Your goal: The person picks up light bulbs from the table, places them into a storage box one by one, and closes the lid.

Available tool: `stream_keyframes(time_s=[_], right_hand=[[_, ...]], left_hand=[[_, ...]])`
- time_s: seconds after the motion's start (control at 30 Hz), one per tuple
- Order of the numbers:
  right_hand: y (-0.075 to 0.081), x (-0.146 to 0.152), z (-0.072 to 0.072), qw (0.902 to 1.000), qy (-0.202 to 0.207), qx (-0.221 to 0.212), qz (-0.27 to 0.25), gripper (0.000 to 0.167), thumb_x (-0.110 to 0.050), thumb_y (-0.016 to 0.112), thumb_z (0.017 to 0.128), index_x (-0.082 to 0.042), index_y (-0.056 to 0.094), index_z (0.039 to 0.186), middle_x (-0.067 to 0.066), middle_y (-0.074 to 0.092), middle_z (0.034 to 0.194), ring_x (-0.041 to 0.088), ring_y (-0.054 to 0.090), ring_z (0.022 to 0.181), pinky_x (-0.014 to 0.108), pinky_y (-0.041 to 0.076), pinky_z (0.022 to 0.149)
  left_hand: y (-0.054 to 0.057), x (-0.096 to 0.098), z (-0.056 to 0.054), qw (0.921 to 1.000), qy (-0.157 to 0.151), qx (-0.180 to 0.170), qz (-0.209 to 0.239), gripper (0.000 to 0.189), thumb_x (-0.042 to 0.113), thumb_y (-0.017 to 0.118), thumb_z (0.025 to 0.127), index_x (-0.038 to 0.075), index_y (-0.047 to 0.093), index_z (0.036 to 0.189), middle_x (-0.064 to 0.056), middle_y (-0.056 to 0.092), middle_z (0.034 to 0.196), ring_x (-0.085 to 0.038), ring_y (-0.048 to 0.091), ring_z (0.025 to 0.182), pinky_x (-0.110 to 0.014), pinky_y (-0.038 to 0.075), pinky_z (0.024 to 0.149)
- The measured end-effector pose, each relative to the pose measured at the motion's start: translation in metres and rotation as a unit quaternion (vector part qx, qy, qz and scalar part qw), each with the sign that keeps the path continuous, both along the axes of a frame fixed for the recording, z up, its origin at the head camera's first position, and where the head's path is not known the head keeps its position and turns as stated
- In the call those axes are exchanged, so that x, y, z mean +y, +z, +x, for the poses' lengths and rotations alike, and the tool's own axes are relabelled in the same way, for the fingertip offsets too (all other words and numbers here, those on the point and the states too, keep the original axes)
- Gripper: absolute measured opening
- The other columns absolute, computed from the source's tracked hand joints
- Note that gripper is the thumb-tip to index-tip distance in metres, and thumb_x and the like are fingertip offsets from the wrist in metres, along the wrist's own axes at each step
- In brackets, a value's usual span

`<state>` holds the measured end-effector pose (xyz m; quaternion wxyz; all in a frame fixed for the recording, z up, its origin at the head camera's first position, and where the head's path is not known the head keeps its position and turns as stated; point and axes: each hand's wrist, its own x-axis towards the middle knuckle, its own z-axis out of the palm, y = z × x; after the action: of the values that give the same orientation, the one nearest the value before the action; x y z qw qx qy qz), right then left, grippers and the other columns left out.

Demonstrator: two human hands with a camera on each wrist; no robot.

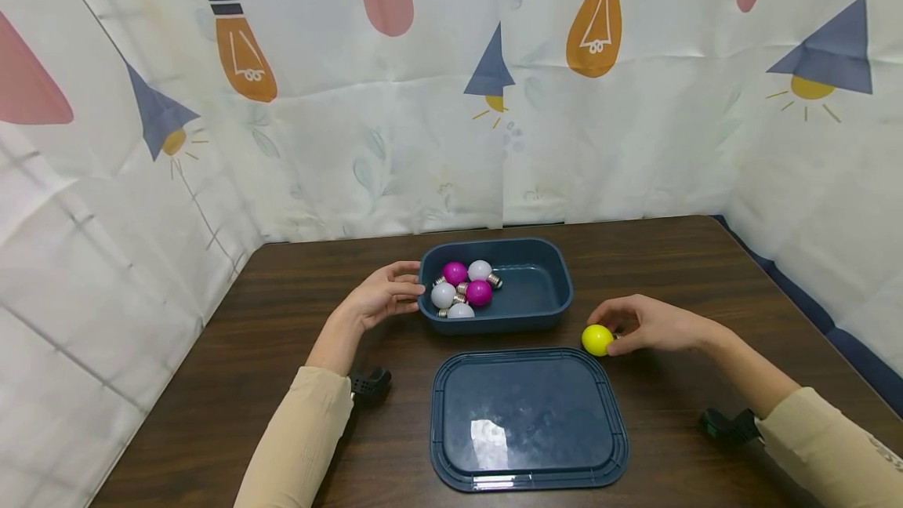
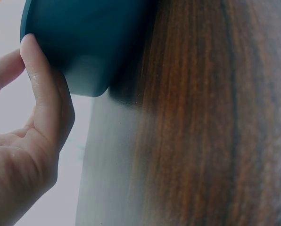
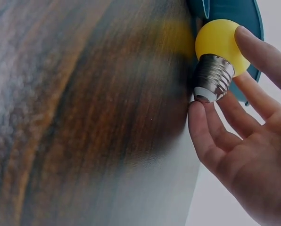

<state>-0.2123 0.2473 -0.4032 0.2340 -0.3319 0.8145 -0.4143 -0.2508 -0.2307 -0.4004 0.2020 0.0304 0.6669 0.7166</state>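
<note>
Head view: start with the biggest?

White fabric curtain (image 1: 423,147) behind everything, printed with orange light bulbs (image 1: 594,30) and blue lampshades (image 1: 490,69). In front of it, dark wood-grain table (image 1: 233,367).

And over the table?

Two beige sleeves (image 1: 303,429), coming in from the near side. Next, dark-blue lid (image 1: 557,414) lying flat with a patch of glare on top; just beyond it, towards the far edge, rounded rectangular dark-blue box (image 1: 494,325).

Hands next?

Left hand (image 1: 384,288) at the left end of the box: fingers apart and loosely extended, touching the outer wall, holding nothing. Right hand (image 1: 645,324) off the box's near right corner: closed in narrowly on a bulb.

Smaller still?

Black wrist devices (image 1: 370,385), one on each arm. Then, inside the left part of the box, clustered together: three white bulbs (image 1: 443,295) and two magenta bulbs (image 1: 479,292), bases pointing different ways.

And the held bulb?

Yellow globe bulb (image 1: 597,339), between thumb and fingers, beside the lid's far right corner, outside the box. In the right wrist view, silver screw base (image 3: 213,77) turned towards the palm. Contact with the table: impossible to tell.
</note>
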Motion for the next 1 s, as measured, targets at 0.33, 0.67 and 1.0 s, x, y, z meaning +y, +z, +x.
stream_keyframes(time_s=[0.33, 0.67, 1.0], right_hand=[[0.000, 0.000, -0.001, 1.0000, -0.002, 0.003, -0.009, 0.034, -0.014, 0.075, 0.096, -0.007, 0.064, 0.127, 0.012, 0.064, 0.122, 0.033, 0.062, 0.109, 0.033, 0.055, 0.091], [0.005, 0.003, -0.002, 0.9994, -0.023, 0.019, -0.015, 0.033, -0.015, 0.076, 0.095, -0.010, 0.066, 0.126, 0.010, 0.064, 0.125, 0.037, 0.058, 0.114, 0.035, 0.054, 0.092], [0.015, 0.000, -0.001, 0.9989, -0.039, 0.014, -0.021, 0.034, -0.014, 0.076, 0.094, -0.009, 0.065, 0.126, 0.011, 0.063, 0.128, 0.038, 0.055, 0.114, 0.031, 0.055, 0.092]], left_hand=[[-0.001, -0.001, 0.000, 1.0000, -0.003, 0.004, 0.003, 0.061, -0.003, 0.061, 0.100, -0.002, 0.031, 0.153, -0.017, 0.059, 0.119, -0.016, 0.070, 0.085, -0.031, 0.061, 0.077], [0.000, 0.000, 0.001, 1.0000, -0.003, 0.006, 0.000, 0.061, -0.003, 0.061, 0.100, -0.002, 0.032, 0.153, -0.017, 0.059, 0.118, -0.015, 0.069, 0.084, -0.030, 0.060, 0.077], [-0.001, 0.000, 0.001, 1.0000, -0.002, 0.007, 0.001, 0.061, -0.003, 0.062, 0.099, -0.003, 0.031, 0.152, -0.016, 0.061, 0.116, -0.015, 0.069, 0.083, -0.031, 0.061, 0.077]])
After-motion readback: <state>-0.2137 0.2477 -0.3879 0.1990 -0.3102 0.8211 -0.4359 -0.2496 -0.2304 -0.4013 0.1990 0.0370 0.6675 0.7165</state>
